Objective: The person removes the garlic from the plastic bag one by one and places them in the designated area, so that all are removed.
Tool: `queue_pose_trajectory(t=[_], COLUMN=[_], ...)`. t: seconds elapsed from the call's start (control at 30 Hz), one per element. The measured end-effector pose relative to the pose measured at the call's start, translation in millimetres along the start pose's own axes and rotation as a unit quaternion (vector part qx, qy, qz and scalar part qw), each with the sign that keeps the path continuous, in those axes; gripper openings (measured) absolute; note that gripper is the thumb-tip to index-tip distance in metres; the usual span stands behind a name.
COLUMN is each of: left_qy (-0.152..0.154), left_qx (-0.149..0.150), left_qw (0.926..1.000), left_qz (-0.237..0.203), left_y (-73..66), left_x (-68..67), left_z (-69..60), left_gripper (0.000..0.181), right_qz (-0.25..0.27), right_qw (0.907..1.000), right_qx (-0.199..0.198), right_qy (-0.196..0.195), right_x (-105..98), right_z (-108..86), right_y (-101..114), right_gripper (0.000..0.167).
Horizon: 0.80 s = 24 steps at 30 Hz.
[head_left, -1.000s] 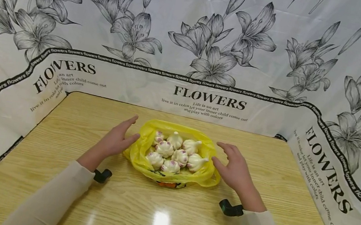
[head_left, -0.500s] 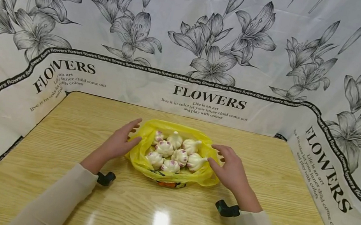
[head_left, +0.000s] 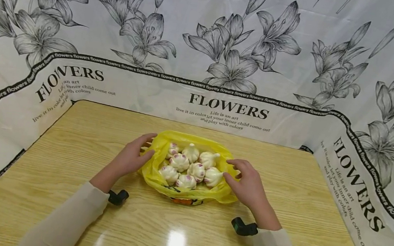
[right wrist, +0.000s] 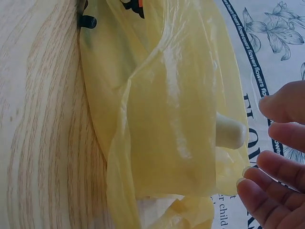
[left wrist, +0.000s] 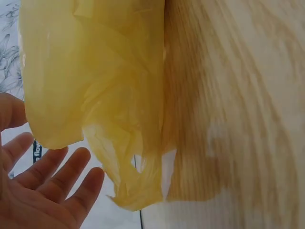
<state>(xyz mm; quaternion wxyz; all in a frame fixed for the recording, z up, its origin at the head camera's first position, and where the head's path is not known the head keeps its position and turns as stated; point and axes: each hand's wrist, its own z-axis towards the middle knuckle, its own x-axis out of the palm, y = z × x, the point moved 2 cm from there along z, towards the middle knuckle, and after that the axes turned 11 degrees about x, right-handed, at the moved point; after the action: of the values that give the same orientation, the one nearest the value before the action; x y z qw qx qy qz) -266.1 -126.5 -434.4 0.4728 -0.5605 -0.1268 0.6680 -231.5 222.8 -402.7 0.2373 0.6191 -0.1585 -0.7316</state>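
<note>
A yellow plastic bag [head_left: 154, 178] lies with its mouth spread on the table, and several white garlic bulbs [head_left: 179, 162] with purple streaks sit inside. My left hand [head_left: 129, 158] is at the bag's left side, fingers spread and loosely bent; in the left wrist view they are close against the bag's wall [left wrist: 95, 62], whether touching is unclear. On the other side, my right hand [head_left: 246, 186] reaches to the right rim with thumb and fingers apart. The right wrist view shows a garlic stem [right wrist: 230, 132] poking over the rim near those fingers [right wrist: 271, 164]. Neither hand grips anything.
The light wooden table [head_left: 72, 155] runs up to white cloth [head_left: 228, 72] printed with flowers and lettering, which encloses it at the back and both sides. Dark wrist mounts [head_left: 244, 227] stick out below each hand. A loose bag handle [right wrist: 121, 191] trails at the right.
Both hands have moved inward toward the bag, the left one rightward and the right one leftward, up to its rim. The bag and garlic bulbs have stayed nearly in place.
</note>
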Motion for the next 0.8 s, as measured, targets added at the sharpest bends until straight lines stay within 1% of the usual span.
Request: queue_pose_trajectory(t=[0.2, 0.4, 0.53, 0.7, 0.8], left_qy=[-0.009, -0.019, -0.026, -0.031, -0.033], left_qx=[0.003, 0.005, 0.008, 0.012, 0.008], left_qw=[0.9998, 0.9993, 0.9992, 0.9993, 0.9994], left_qz=[0.019, 0.032, 0.030, 0.017, 0.007], left_y=[-0.2, -2.5, -2.9, -1.1, 0.6], left_x=[3.5, 5.0, 6.7, 9.8, 11.6], left_z=[-0.6, 0.0, -0.2, -0.6, -1.0], left_gripper=[0.051, 0.050, 0.049, 0.042, 0.038], right_qz=[0.005, 0.011, 0.015, 0.020, 0.024], right_qw=[1.0000, 0.9998, 0.9996, 0.9994, 0.9992], right_qx=[0.000, 0.005, 0.007, 0.009, 0.013], right_qy=[0.004, 0.019, 0.022, 0.027, 0.030], right_x=[3.6, 7.5, 9.5, 12.9, 15.0], right_z=[1.1, 1.2, 1.7, 2.5, 2.5], right_y=[1.8, 3.4, 4.3, 4.2, 3.6], right_gripper=[0.039, 0.038, 0.037, 0.036, 0.036])
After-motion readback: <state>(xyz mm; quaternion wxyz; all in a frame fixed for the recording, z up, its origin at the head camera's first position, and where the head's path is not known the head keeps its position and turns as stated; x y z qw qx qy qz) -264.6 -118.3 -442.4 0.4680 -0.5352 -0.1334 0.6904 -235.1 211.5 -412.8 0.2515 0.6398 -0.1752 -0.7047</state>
